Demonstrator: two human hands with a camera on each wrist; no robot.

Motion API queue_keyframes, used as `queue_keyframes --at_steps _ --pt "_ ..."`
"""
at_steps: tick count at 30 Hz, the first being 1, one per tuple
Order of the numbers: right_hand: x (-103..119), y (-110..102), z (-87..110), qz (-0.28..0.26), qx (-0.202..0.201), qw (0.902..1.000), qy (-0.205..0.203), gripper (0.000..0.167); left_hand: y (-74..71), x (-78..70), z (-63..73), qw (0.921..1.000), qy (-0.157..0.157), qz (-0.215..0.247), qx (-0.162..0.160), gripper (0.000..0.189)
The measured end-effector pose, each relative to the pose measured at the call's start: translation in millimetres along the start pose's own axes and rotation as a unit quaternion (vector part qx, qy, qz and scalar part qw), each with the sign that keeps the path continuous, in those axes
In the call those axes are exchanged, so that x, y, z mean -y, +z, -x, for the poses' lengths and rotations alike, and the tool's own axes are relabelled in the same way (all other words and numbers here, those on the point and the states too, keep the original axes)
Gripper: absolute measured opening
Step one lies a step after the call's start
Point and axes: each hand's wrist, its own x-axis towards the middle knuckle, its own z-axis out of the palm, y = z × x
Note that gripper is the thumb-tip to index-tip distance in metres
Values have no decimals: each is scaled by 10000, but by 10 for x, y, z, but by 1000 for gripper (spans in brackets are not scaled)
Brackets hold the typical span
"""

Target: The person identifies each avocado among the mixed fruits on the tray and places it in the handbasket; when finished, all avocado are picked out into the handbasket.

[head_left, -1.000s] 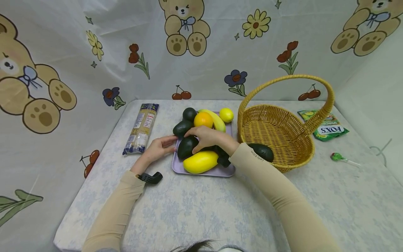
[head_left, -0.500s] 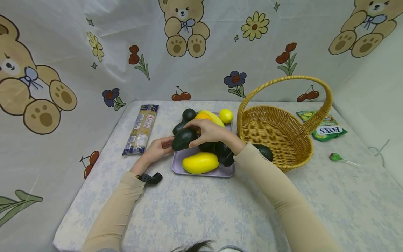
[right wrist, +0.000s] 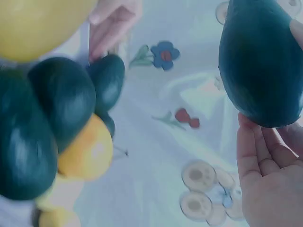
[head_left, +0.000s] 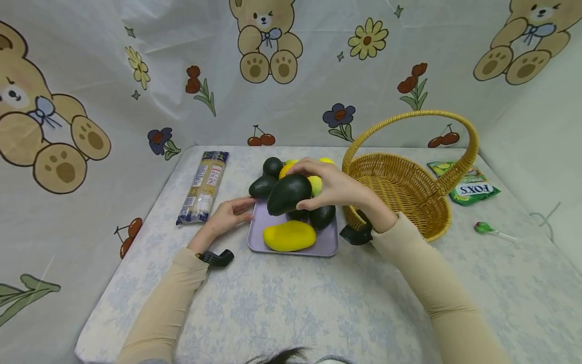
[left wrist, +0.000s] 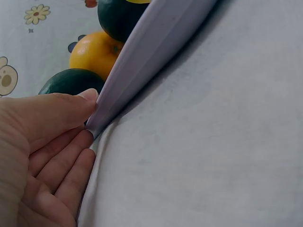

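Note:
In the head view my right hand (head_left: pixel 334 184) grips a dark green avocado (head_left: pixel 289 194), raised above the purple tray (head_left: pixel 325 247). The right wrist view shows this avocado (right wrist: pixel 262 66) between the thumb and fingers. My left hand (head_left: pixel 229 217) is at the tray's left edge; in the left wrist view its thumb and fingertips touch the tray rim (left wrist: pixel 137 61). A yellow mango (head_left: pixel 289 236) lies at the tray's near side. Further avocados (head_left: pixel 323 217) and an orange (right wrist: pixel 87 149) lie there too, with a banana and a lemon partly hidden behind the right hand.
A wicker basket (head_left: pixel 438 217) with a tall handle stands right of the tray. Beyond it lie a green FOX'S bag (head_left: pixel 473 189) and a lollipop (head_left: pixel 484 227). On the left is a long clear packet (head_left: pixel 202 187). A bear-print sheet (head_left: pixel 291 111) hangs behind the table.
My right hand has lifted the avocado from the tray's left part and carried it up and to the right. My left hand has stayed at the tray's edge.

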Motion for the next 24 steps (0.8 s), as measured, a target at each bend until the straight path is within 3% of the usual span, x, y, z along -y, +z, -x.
queue_keyframes --at_steps 6,11,18,24 --pt "44 -299 438 304 -600 9975 195 60 10 3 -12 9999 -85 -63 1 47" --pt "-14 -555 822 392 -1062 9914 649 61 9 -2 -18 9999 -121 -42 3 47" --pt "-169 -776 1293 408 -1561 9760 1461 61 24 -278 55 9999 -136 -54 93 47" --pt "-407 -830 1560 523 -1617 9610 2180 58 38 -351 68 9998 -175 -86 102 46"
